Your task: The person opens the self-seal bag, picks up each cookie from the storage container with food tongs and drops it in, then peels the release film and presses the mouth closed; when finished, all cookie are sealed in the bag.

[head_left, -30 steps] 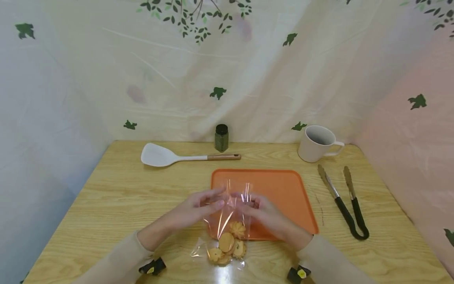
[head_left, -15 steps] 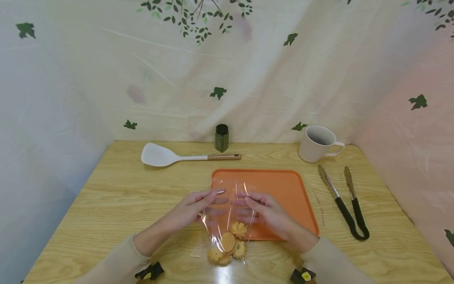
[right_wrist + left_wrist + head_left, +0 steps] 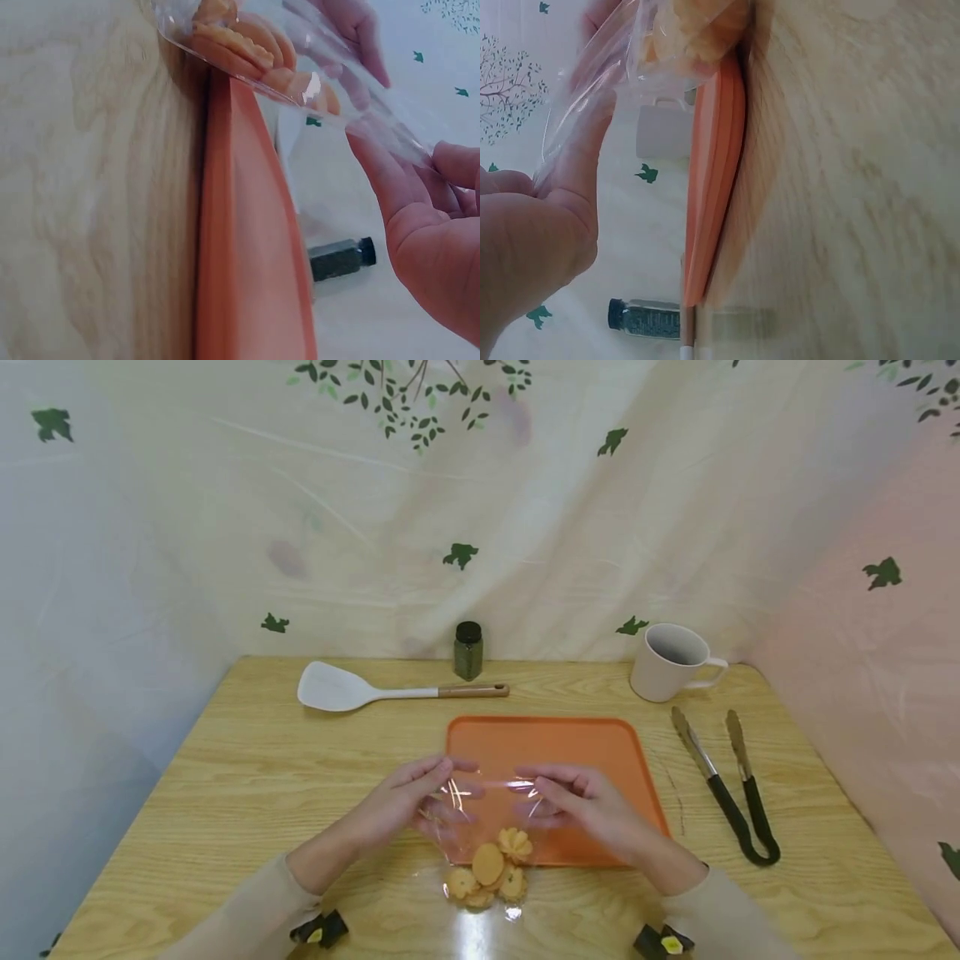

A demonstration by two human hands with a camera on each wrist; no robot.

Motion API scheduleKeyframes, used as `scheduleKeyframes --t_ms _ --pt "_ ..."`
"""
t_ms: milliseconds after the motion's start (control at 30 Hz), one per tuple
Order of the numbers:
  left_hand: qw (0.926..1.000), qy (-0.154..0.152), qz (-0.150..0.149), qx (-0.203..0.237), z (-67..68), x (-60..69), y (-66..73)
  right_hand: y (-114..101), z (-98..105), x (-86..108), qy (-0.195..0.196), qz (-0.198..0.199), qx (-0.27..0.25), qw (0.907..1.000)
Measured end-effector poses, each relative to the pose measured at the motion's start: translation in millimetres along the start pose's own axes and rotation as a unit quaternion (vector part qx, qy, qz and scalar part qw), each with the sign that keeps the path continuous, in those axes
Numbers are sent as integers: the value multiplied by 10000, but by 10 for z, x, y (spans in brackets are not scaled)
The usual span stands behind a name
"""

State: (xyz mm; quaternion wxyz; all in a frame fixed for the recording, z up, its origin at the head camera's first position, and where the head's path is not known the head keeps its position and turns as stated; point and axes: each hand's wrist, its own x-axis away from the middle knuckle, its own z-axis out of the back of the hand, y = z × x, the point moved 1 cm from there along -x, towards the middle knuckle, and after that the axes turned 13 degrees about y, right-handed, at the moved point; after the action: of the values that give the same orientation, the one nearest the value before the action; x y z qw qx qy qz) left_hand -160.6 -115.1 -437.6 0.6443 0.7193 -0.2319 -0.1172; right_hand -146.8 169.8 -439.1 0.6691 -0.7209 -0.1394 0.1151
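Observation:
A clear plastic bag [image 3: 468, 835] with several cookies [image 3: 489, 865] in its bottom hangs between my hands in the head view. My left hand [image 3: 405, 797] pinches the bag's upper left edge between thumb and fingers. On the opposite side my right hand [image 3: 588, 808] pinches the upper right edge, its other fingers behind the film. Both wrist views show the film stretched from the thumbs. The cookies bunch low, around the front edge of the orange tray [image 3: 555, 743]; one is flower-shaped, another round and smooth.
Behind the tray lie a white spatula [image 3: 337, 687] with a wooden handle and a dark-capped jar [image 3: 468, 652]. At right are a pale mug [image 3: 667, 664] and black-handled tongs [image 3: 738, 802]. A thin wire-like strip [image 3: 675, 797] lies beside the tray.
My hands have moved apart, the right one further right, and the bag's top is spread wider. The cookies have shifted slightly right and up with the bag.

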Motion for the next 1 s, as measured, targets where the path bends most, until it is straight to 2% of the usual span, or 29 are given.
scheduleKeyframes --t_ms 133,200,267,400,533,600,700,867,1000 --pt "9980 -250 217 532 -40 16 -39 -87 84 44 59 256 775 9966" --pt "9961 -347 339 736 -66 33 -49 -131 134 51 -40 410 1079 9933" --pt "9951 -394 425 796 -85 45 -51 -168 179 39 -235 541 1143 9917" --pt "9988 -230 365 249 -70 29 -36 -196 243 -7 -537 741 1104 9897" --pt "9988 19 -62 -488 4 -27 -5 -172 257 -48 -624 932 1100 9876" --pt "9974 -14 -321 -639 50 -47 17 -160 248 -61 -574 1059 1174 9858" --pt "9963 -251 -556 -602 112 -62 61 -141 235 -70 -433 1267 1347 9818" --pt "9978 -472 -365 -279 140 -88 172 -122 210 -76 -313 1471 1311 9799" --pt "9984 -238 17 -513 93 -129 250 -117 189 -79 -213 1547 1227 9801"
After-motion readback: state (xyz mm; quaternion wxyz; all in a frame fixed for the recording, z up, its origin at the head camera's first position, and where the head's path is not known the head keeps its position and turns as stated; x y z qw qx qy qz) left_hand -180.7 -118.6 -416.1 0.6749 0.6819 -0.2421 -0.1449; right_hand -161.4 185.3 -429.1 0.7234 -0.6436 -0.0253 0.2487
